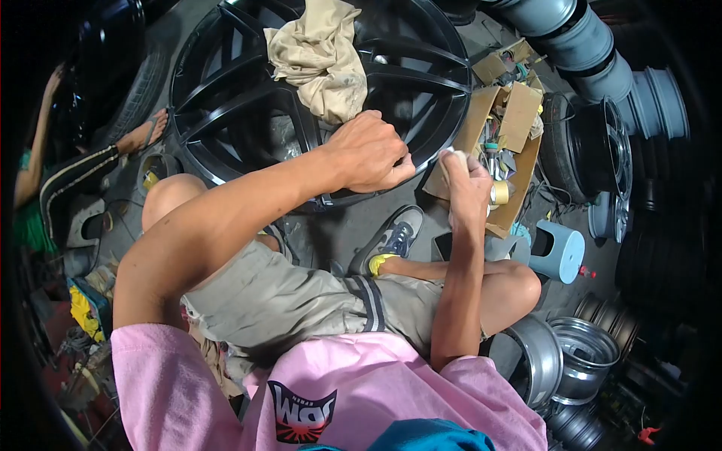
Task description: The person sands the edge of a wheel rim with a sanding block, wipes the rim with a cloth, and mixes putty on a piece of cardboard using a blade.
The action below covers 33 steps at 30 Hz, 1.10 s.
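At upper centre, the left hand (370, 154) curls over the black wheel (298, 111), contents hidden, while the right hand (469, 186), pinching a whitish pad (459, 157), should press evenly.

left hand (371, 152): curled, back up | right hand (468, 184): pinched

Black wheel (304, 124), beige cloth (323, 59)
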Available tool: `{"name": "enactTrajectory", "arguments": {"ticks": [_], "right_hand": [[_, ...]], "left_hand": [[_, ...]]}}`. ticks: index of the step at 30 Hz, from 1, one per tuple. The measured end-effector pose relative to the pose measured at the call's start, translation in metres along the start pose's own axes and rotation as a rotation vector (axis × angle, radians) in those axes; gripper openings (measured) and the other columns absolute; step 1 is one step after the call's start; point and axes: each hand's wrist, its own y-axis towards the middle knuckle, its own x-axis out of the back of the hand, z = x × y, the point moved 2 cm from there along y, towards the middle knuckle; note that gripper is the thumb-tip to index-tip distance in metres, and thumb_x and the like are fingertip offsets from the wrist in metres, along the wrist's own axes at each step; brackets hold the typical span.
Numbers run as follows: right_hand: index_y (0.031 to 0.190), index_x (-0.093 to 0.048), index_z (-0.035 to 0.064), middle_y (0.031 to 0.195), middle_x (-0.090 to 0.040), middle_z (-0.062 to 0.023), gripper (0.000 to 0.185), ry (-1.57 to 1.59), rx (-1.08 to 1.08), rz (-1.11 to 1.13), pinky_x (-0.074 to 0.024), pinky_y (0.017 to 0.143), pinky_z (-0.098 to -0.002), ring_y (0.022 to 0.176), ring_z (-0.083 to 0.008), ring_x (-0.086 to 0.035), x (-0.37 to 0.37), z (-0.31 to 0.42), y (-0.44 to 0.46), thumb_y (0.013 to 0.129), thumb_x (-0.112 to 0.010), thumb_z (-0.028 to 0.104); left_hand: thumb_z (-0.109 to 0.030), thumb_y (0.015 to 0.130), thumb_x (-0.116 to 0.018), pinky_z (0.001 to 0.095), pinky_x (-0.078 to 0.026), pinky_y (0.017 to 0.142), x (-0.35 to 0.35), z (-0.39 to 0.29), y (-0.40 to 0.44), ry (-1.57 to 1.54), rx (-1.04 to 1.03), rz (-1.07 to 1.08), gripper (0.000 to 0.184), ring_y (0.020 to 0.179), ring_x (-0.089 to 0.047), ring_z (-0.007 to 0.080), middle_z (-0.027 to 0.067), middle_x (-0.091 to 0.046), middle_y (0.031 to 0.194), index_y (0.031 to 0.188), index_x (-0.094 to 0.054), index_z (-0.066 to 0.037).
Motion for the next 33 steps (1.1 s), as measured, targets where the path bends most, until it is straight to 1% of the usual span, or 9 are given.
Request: {"name": "enactTrajectory", "arguments": {"ticks": [2,4,6,19,22,24,28,30,33], "right_hand": [[0.093,-0.074,0.0021,0.077,-0.061,0.0067,0.024,0.043,0.025,-0.064,-0.0380,0.059,-0.0239,0.067,-0.0034,-0.049,-0.002,0.006,-0.002,0.096,-0.080,0.025],[0.091,-0.073,0.0024,0.077,-0.061,0.0069,0.023,-0.050,-0.022,-0.001,-0.0384,0.060,-0.0237,0.068,-0.0033,-0.049,0.001,0.005,-0.003,0.096,-0.080,0.024],[0.091,-0.074,0.0025,0.078,-0.062,0.0067,0.023,-0.087,-0.041,0.039,-0.0384,0.060,-0.0239,0.068,-0.0033,-0.049,0.001,0.003,-0.005,0.097,-0.080,0.024],[0.091,-0.071,0.0051,0.078,-0.062,0.0059,0.025,-0.010,0.005,-0.035,-0.0390,0.059,-0.0239,0.068,-0.0033,-0.049,-0.002,0.000,0.005,0.095,-0.081,0.028],[0.090,-0.071,0.0047,0.080,-0.063,0.0058,0.025,-0.079,-0.015,-0.035,-0.0392,0.059,-0.0245,0.068,-0.0034,-0.049,-0.003,0.007,-0.005,0.096,-0.081,0.027],[0.091,-0.071,0.0047,0.079,-0.063,0.0061,0.025,-0.004,-0.058,0.054,-0.0387,0.059,-0.0247,0.068,-0.0032,-0.048,-0.007,0.002,-0.010,0.096,-0.081,0.027],[0.090,-0.071,0.0042,0.078,-0.061,0.0067,0.024,0.007,-0.012,-0.087,-0.0375,0.060,-0.0249,0.069,-0.0033,-0.047,-0.006,0.012,0.002,0.095,-0.081,0.025],[0.085,-0.069,0.0038,0.076,-0.060,0.0062,0.026,-0.056,0.007,-0.026,-0.0373,0.060,-0.0257,0.069,-0.0032,-0.046,-0.003,0.005,-0.003,0.094,-0.081,0.025],[0.083,-0.068,0.0035,0.076,-0.059,0.0059,0.028,-0.053,-0.034,0.032,-0.0370,0.060,-0.0260,0.069,-0.0035,-0.046,-0.007,0.004,-0.010,0.093,-0.082,0.026]], "left_hand": [[-0.032,0.090,-0.062,0.0461,-0.050,0.079,-0.002,0.000,-0.002,0.000,0.007,0.012,0.041,0.063,-0.065,0.0420,0.0224,-0.066,0.062,0.064,-0.076,-0.003],[-0.032,0.090,-0.061,0.0461,-0.050,0.079,0.006,-0.003,0.002,0.005,0.015,0.014,0.041,0.063,-0.065,0.0419,0.0223,-0.066,0.062,0.064,-0.076,-0.003],[-0.027,0.090,-0.065,0.0447,-0.050,0.082,0.008,-0.004,0.002,0.076,0.059,0.164,0.033,0.069,-0.066,0.0382,0.0190,-0.071,0.070,0.073,-0.078,-0.002],[-0.029,0.090,-0.065,0.0449,-0.050,0.082,0.002,-0.002,0.000,0.044,0.038,0.117,0.034,0.068,-0.067,0.0383,0.0195,-0.070,0.068,0.073,-0.079,-0.002],[-0.033,0.091,-0.060,0.0458,-0.049,0.079,0.003,-0.001,0.001,0.039,0.027,0.052,0.043,0.062,-0.064,0.0412,0.0226,-0.065,0.062,0.065,-0.076,-0.003],[-0.033,0.091,-0.061,0.0458,-0.049,0.080,0.001,0.000,0.000,0.024,0.029,0.057,0.043,0.063,-0.064,0.0412,0.0222,-0.066,0.063,0.066,-0.077,-0.003],[-0.034,0.091,-0.061,0.0455,-0.050,0.081,0.002,-0.002,0.001,0.010,0.007,0.043,0.042,0.064,-0.065,0.0408,0.0217,-0.067,0.064,0.068,-0.078,-0.003],[-0.030,0.089,-0.064,0.0446,-0.050,0.082,0.006,-0.003,0.001,0.061,0.051,0.152,0.034,0.072,-0.068,0.0379,0.0191,-0.072,0.072,0.076,-0.079,-0.003],[-0.029,0.089,-0.064,0.0453,-0.049,0.082,0.009,-0.004,0.002,0.040,0.065,0.157,0.033,0.072,-0.067,0.0387,0.0195,-0.071,0.072,0.075,-0.078,-0.003]]}}
